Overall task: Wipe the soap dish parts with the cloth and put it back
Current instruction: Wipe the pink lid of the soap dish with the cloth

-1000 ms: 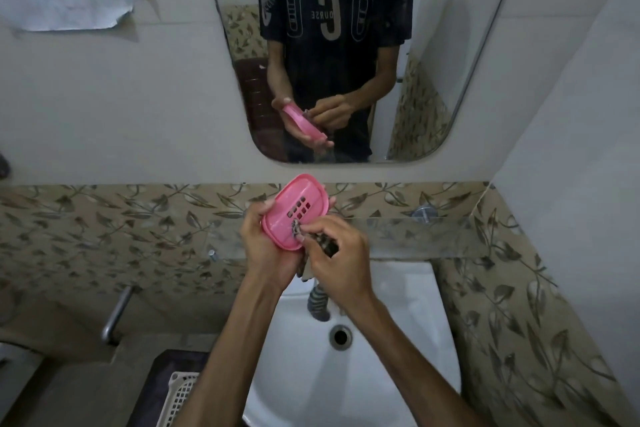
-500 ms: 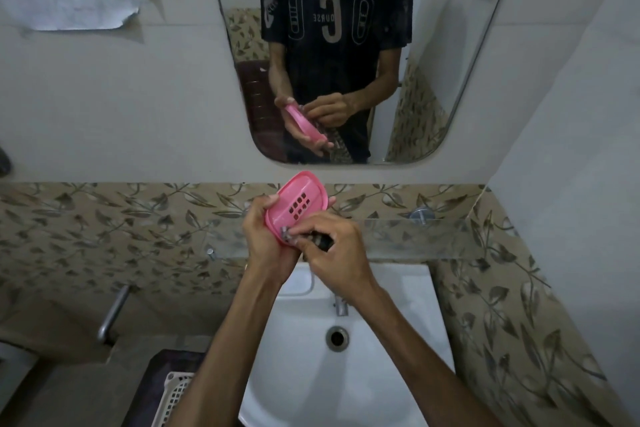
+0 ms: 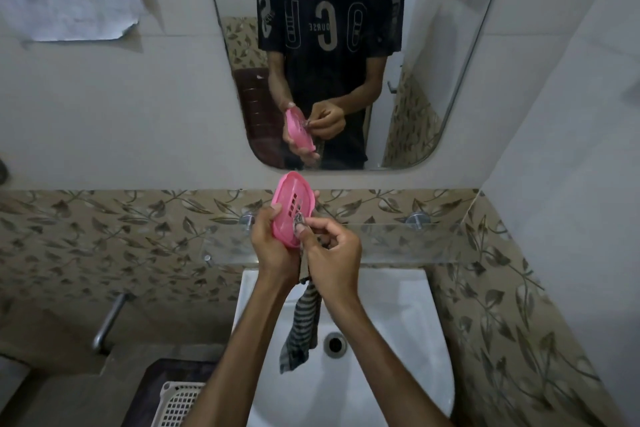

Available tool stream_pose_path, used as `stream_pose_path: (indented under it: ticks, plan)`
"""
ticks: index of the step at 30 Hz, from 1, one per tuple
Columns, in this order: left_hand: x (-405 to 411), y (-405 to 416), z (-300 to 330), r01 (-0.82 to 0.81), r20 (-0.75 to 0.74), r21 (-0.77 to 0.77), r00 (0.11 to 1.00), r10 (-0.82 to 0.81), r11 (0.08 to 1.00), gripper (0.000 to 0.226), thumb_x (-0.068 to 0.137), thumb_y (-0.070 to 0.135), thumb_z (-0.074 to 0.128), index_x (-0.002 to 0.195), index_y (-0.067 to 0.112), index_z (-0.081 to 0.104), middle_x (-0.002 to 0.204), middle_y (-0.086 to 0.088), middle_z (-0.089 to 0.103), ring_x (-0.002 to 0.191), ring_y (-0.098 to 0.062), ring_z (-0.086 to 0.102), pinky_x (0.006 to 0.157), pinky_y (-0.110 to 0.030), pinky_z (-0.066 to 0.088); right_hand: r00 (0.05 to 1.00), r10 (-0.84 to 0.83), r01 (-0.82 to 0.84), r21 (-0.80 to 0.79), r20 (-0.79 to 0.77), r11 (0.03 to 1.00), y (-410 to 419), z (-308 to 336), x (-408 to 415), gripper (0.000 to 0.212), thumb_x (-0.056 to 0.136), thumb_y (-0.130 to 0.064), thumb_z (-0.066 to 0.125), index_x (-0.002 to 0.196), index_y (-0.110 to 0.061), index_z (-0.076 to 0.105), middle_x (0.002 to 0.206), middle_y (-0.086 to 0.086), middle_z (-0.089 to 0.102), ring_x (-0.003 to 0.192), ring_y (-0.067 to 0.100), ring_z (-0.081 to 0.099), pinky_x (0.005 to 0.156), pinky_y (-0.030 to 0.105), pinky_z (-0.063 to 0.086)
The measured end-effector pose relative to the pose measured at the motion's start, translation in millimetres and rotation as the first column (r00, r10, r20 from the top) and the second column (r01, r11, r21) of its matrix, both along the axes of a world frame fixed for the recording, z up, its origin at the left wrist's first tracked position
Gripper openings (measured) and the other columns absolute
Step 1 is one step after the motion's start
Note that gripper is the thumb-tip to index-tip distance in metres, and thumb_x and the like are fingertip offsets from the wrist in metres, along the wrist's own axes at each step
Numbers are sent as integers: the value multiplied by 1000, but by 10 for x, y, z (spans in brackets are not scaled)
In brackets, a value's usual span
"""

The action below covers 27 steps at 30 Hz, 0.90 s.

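Since a second ago you've raised the pink soap dish tray (image 3: 292, 208) higher, your left hand (image 3: 273, 248) gripping its lower end to steady it while your right hand (image 3: 332, 258) pinches the striped cloth (image 3: 303, 329) against its slots.

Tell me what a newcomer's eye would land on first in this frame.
The bright pink soap dish part, held up by the left hand in front of the leaf-patterned tiles, over the white sink. The right hand presses a striped cloth against it, the cloth's tail dangling into the basin. Above, the mirror repeats the scene.
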<state>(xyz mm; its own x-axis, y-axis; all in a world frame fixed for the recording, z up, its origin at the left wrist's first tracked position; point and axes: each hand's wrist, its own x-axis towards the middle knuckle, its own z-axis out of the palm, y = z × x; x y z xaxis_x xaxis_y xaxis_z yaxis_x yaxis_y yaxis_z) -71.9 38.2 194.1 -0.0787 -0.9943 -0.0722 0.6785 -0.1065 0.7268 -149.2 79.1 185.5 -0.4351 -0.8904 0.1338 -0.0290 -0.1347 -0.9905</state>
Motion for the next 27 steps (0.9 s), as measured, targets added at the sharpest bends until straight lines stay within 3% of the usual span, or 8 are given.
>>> stream_pose_path:
  ticks: [6,9,13,16,19,22,25,27]
  plan:
    - [92,34,8,13,49,-33,999,-12,999,52,90,39,43,99,6,83,94,-14,79,83,-22,75,70,-27,62,951,101,-143,-125,-291,982,56,66,41,8,88,-11,83,96,-10,81,92,-3,74,78,4,67,70,16,55]
    - [64,55,-31,-31,29,-4,999,31,1000,46,89,34,48,105,2,77,92,-14,78,85,-24,76,71,-30,63,960,46,-79,-110,-277,991,-4,98,13,9,89,-8,82,97,-8,82,95,2,74,82,10,69,73,28,61]
    - [62,72,-25,-52,45,-13,998,53,999,43,93,31,43,71,18,78,68,2,69,63,-11,68,56,-21,56,908,137,-219,-169,-396,961,49,114,63,11,90,-7,78,101,-11,81,100,0,75,91,8,70,82,24,60]
    - [31,58,-29,-67,19,13,998,66,998,33,86,31,51,79,10,76,71,-4,68,66,-17,67,58,-24,57,938,146,-201,-148,-313,968,17,97,4,13,90,-11,76,102,-9,79,102,-1,74,92,8,69,81,24,58]
    - [8,26,31,-35,33,1,999,35,999,32,89,32,53,84,9,75,69,-2,66,63,-13,66,57,-24,57,925,208,-265,-148,-317,953,66,110,4,31,89,-22,74,118,-12,74,117,-3,69,109,8,67,91,20,58]
    - [30,-20,93,-21,33,30,999,20,999,41,86,31,58,109,-3,62,81,-9,64,75,-20,67,70,-30,59,940,207,-261,-182,-272,948,2,96,-81,27,91,-12,79,118,-8,75,116,1,70,109,10,68,95,23,57]
    - [56,-32,120,49,12,61,999,-50,997,41,87,33,60,107,-4,61,86,-14,63,82,-25,66,73,-32,61,906,157,-269,-247,-393,931,-54,86,-145,23,90,-6,79,113,-4,77,110,5,71,104,15,69,93,30,58]
    - [111,-33,137,84,-15,105,996,-83,991,59,94,46,58,121,-6,61,105,-21,66,99,-31,68,90,-38,60,864,149,-314,-284,-481,906,-66,82,-177,22,89,-4,79,111,-3,79,108,7,71,103,17,68,92,31,58]
